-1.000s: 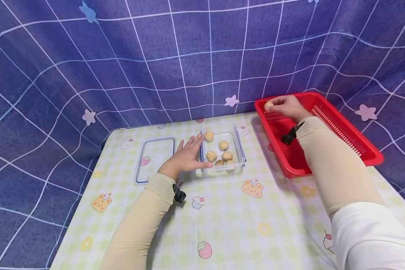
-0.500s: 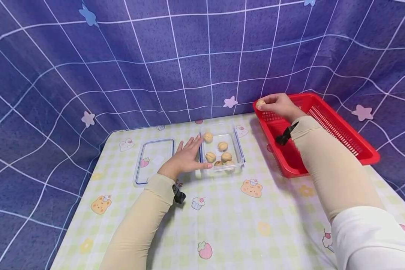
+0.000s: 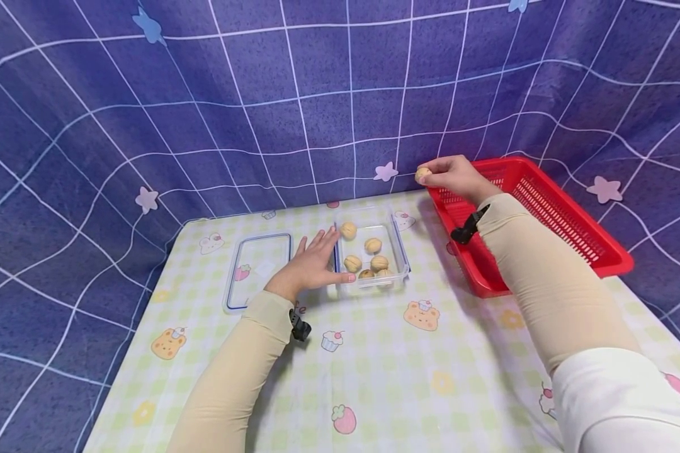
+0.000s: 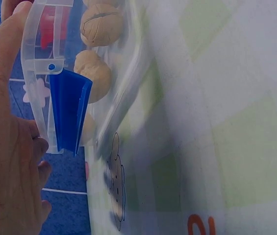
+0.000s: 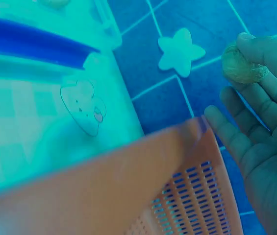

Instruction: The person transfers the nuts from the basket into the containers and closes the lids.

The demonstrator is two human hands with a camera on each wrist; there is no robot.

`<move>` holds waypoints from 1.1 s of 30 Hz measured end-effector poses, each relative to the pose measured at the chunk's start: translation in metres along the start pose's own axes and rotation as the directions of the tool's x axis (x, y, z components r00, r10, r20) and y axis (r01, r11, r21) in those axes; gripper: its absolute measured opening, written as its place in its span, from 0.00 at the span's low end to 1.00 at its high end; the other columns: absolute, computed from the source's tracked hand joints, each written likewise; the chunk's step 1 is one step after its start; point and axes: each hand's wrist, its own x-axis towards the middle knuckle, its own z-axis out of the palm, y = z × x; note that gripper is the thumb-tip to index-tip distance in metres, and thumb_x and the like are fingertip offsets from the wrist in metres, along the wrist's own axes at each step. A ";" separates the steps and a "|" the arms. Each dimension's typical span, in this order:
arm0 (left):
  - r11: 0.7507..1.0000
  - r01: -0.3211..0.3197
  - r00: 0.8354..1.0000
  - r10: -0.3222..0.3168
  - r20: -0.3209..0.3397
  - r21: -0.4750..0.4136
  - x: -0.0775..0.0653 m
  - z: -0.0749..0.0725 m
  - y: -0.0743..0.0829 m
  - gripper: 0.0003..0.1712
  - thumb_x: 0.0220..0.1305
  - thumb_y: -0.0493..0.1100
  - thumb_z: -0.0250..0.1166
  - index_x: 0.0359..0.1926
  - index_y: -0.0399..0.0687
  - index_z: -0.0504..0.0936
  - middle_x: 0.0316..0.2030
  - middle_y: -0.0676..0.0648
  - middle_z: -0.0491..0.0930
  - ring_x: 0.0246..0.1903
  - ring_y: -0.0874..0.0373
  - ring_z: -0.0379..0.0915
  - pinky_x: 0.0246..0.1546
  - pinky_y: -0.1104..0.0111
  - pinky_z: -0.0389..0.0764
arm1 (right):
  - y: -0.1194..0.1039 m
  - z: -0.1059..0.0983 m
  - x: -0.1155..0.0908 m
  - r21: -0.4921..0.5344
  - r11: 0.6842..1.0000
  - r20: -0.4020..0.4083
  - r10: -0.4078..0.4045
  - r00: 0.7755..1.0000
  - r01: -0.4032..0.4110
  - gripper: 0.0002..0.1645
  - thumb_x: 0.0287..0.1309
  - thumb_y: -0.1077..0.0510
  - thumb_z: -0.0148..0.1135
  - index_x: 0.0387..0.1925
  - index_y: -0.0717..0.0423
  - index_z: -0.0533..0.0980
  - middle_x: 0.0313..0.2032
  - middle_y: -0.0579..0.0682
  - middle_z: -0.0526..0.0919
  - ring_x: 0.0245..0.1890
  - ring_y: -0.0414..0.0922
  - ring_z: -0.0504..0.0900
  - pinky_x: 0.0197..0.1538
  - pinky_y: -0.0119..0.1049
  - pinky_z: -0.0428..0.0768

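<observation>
My right hand (image 3: 456, 176) pinches a walnut (image 3: 422, 175) between thumb and fingers, just past the left rim of the red basket (image 3: 572, 217). In the right wrist view that walnut (image 5: 241, 66) sits at the fingertips, with the other fingers loosely bent below. My left hand (image 3: 313, 264) spreads its fingers along the left side of a clear plastic container (image 3: 399, 242). Several walnuts (image 3: 373, 245) lie in this container. From the left wrist, the hand (image 4: 3, 117) rests beside the container's rim and its blue side latch (image 4: 70, 110), which hangs down.
To the left of the container lies its clear lid with a blue seal (image 3: 259, 238), flat on the checked tablecloth (image 3: 396, 377). A blue curtain (image 3: 249, 113) hangs behind the table. The basket stands at the right back edge.
My right hand has moved left with the walnut, from over the basket's corner to beyond its left rim. The left hand stays at the container.
</observation>
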 end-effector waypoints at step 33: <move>1.000 0.007 1.000 -0.007 0.005 -0.003 0.000 0.000 0.000 0.70 0.54 0.83 0.56 0.82 0.47 0.41 0.81 0.47 0.34 0.79 0.46 0.30 0.75 0.44 0.28 | 0.011 0.059 0.026 0.102 0.994 0.044 -0.051 0.998 0.046 0.23 0.61 0.61 0.71 0.56 0.67 0.81 0.37 0.42 0.88 0.40 0.36 0.83 0.53 0.32 0.76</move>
